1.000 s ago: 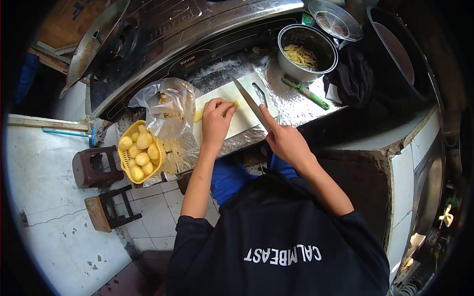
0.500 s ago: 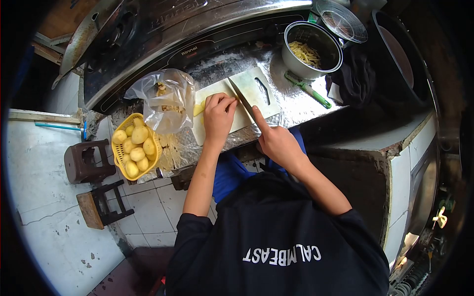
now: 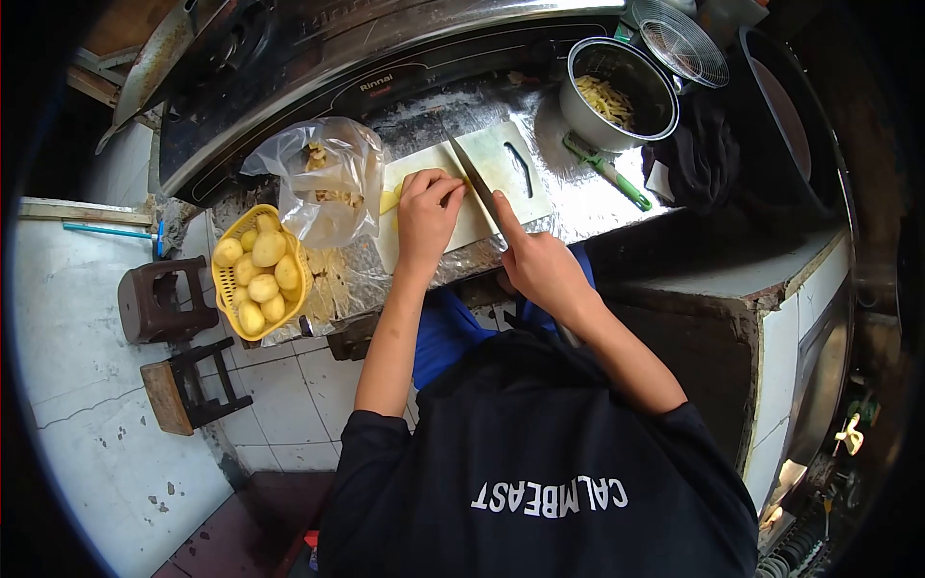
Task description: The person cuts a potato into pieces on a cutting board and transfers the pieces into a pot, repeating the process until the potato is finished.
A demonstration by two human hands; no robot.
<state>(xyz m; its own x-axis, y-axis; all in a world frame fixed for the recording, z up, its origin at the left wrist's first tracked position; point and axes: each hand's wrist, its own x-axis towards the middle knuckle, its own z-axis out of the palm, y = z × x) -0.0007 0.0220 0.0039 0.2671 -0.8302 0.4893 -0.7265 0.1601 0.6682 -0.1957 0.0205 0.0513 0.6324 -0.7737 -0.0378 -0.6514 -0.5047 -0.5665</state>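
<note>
A white cutting board (image 3: 503, 166) lies on the foil-covered counter. On its left part my left hand (image 3: 429, 214) is closed over potato pieces (image 3: 388, 201), which show pale yellow beside the fingers. My right hand (image 3: 540, 262) grips a long knife (image 3: 472, 175), index finger stretched along the blade's back. The blade slants across the board, close to my left fingertips. Its handle is hidden in my palm. Left of the board stands a clear plastic bag (image 3: 332, 183) with peelings inside.
A yellow basket (image 3: 227, 288) of peeled potatoes stands at the counter's left end. At the back right is a pot (image 3: 597, 127) with cut strips, and near it a green peeler (image 3: 617, 181) and a wire strainer (image 3: 682, 50). A stove (image 3: 318, 91) runs along the back.
The view has shifted slightly. The knife blade has tilted a little, and both hands remain in nearly the same place on the board.
</note>
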